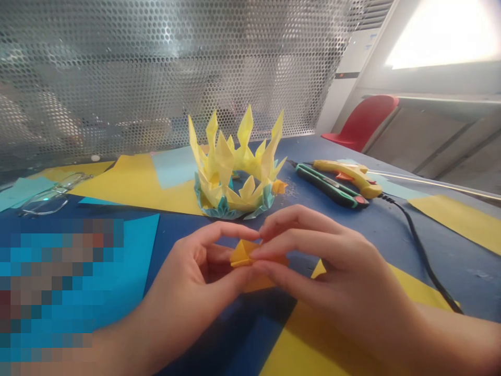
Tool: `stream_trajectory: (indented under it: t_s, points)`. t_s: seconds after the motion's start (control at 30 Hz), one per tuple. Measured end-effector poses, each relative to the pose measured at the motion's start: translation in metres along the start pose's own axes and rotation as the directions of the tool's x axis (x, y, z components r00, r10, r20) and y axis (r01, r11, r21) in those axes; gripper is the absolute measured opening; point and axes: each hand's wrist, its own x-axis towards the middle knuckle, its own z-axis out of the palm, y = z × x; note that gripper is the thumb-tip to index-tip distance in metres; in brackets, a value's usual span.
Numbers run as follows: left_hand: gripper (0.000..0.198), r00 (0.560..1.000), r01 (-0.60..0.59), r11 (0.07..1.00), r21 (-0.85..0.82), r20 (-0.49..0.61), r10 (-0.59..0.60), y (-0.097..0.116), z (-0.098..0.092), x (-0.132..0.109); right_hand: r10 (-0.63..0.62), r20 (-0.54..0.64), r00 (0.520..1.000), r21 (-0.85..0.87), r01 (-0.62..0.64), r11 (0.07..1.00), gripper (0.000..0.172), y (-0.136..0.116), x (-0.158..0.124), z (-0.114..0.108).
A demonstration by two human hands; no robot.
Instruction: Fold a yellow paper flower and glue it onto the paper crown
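Between my two hands is a small folded piece of orange paper [241, 255], held just above the blue table. My left hand [195, 271] pinches its left side with thumb and fingers. From the other side my right hand [332, 266] grips the same piece, its thumb and fingertips meeting at the middle and hiding part of the folds. Just beyond my fingers stands a folded paper crown [225, 162] with tall pale yellow points and a teal base. A small orange folded piece [279, 186] sits at the crown's right side.
A green and black utility knife [331, 185] lies beside a yellow glue gun [348, 175] with a black cord [420, 250]. Glasses [55, 197] rest at left near yellow paper [117, 183]. Yellow paper [297, 334] lies under my right arm. A perforated metal panel [156, 68] borders the table; a red chair [364, 122] stands beyond.
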Motion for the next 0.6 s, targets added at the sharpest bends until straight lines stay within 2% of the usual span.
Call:
stream_trajectory:
  t_s: [0.27, 0.37, 0.47, 0.6]
  points:
    - [0.025, 1.000, -0.025, 0.997, 0.072, -0.010, 0.026, 0.0000, 0.0020, -0.0028, -0.097, -0.056, 0.994, -0.104, 0.091, 0.990, 0.009, 0.0008, -0.0060, -0.0033]
    - [0.028, 0.999, -0.038, 0.998, 0.046, -0.027, 0.039, 0.0002, 0.0014, -0.0028, -0.152, -0.012, 0.988, -0.166, 0.148, 0.975, 0.011, 0.0003, -0.0043, -0.0025]
    - [0.034, 0.994, -0.043, 0.999, 0.032, -0.095, 0.046, -0.0003, -0.0016, -0.0016, -0.216, 0.056, 0.975, -0.203, 0.223, 0.953, 0.019, 0.0011, -0.0032, -0.0016]
    - [0.039, 0.990, -0.055, 0.998, 0.021, -0.128, 0.058, -0.0003, -0.0046, -0.0003, -0.204, 0.089, 0.975, -0.202, 0.219, 0.955, 0.024, 0.0015, -0.0043, -0.0018]
